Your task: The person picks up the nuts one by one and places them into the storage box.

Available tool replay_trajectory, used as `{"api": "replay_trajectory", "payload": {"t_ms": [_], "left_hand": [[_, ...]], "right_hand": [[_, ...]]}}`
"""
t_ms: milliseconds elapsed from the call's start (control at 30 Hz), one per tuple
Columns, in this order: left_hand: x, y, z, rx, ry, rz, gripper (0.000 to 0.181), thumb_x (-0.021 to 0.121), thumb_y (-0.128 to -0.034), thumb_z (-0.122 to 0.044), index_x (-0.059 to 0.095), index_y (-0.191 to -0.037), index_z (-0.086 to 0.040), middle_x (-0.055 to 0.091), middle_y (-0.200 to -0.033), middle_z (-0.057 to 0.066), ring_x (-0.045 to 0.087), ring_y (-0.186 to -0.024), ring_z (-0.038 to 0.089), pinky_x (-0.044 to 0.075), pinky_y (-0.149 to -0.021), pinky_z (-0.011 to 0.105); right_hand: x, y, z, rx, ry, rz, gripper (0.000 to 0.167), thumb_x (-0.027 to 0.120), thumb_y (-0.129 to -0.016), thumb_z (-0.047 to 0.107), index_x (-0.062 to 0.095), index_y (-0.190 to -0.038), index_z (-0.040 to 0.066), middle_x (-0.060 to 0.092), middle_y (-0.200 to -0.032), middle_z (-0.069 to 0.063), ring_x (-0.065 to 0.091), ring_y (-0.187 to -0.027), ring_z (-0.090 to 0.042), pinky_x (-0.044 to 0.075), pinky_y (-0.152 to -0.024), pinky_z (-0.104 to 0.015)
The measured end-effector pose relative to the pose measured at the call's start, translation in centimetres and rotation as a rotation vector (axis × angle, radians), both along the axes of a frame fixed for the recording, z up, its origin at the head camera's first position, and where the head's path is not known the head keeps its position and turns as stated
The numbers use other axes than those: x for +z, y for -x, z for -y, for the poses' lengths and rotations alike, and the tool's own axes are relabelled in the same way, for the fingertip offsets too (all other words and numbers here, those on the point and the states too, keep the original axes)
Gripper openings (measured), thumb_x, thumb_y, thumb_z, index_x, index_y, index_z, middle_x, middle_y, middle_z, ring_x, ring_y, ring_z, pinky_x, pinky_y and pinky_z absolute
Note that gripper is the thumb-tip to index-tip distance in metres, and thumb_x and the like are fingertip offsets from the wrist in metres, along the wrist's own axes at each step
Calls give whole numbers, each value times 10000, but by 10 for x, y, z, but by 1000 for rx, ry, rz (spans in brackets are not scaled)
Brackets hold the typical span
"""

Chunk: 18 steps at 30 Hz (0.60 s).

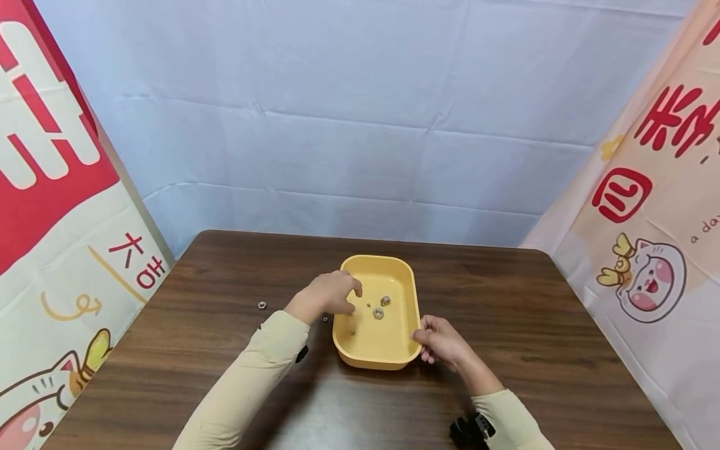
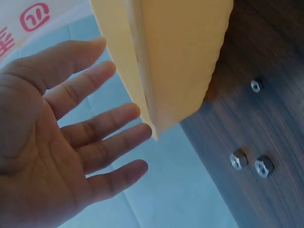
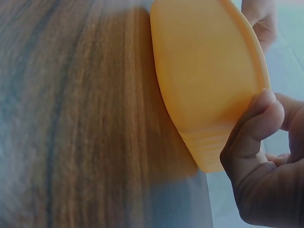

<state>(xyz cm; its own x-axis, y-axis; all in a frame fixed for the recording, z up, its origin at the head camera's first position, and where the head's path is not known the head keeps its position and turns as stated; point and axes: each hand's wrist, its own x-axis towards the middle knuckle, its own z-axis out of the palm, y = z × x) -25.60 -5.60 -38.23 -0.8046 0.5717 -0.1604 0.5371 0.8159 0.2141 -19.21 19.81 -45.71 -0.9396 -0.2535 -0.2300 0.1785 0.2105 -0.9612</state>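
Note:
A yellow plastic tray (image 1: 375,357) stands on the wooden table, with several metal nuts of different sizes on its floor, among them a large nut (image 1: 379,313) and another nut (image 1: 385,300) beside it. Over the tray's left rim reaches my left hand (image 1: 330,292); its fingers are spread and loosely bent, and the palm is bare in the left wrist view. My right hand (image 1: 441,340) pinches the tray's rim near the front right corner, thumb on top and fingers curled below, as the right wrist view also shows.
Left of the tray, a metal nut (image 1: 262,305) and a tiny nut (image 1: 325,319) lie on the table. In the left wrist view, three nuts rest on the wood, one nut (image 2: 256,85) apart from the others. A pale cloth (image 1: 360,156) hangs behind the table (image 1: 506,294).

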Motion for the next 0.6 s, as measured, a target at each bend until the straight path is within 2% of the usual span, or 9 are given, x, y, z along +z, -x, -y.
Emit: {"api": "replay_trajectory", "payload": {"t_ms": [267,500,600], "left_hand": [[-2,-4,12,32,-27,-38,312,732,-804,-272,675,-1085,-147,567,-1054,24,528,-931,177,474,-723,346],[-4,-8,22,54,-54,-62,294,711,-807,-237,679,-1082,-140,566,-984,19,495,-855,166,452,-693,332],[-4,-9,27,57,-76,-61,277,699,-808,-194,679,-1078,-133,564,-962,24,484,-818,163,445,-671,325]], "right_hand": [[3,-2,1,8,-5,8,115,535,-834,-4,434,-786,24,497,-547,-40,479,-423,-100,396,-375,-192],[26,-12,6,23,-13,21,101,504,-837,-40,425,-781,-10,496,-551,-47,477,-431,-98,404,-390,-191],[27,-13,6,25,-17,24,102,504,-841,-38,425,-783,-11,498,-552,-48,479,-432,-97,405,-391,-190]]}}
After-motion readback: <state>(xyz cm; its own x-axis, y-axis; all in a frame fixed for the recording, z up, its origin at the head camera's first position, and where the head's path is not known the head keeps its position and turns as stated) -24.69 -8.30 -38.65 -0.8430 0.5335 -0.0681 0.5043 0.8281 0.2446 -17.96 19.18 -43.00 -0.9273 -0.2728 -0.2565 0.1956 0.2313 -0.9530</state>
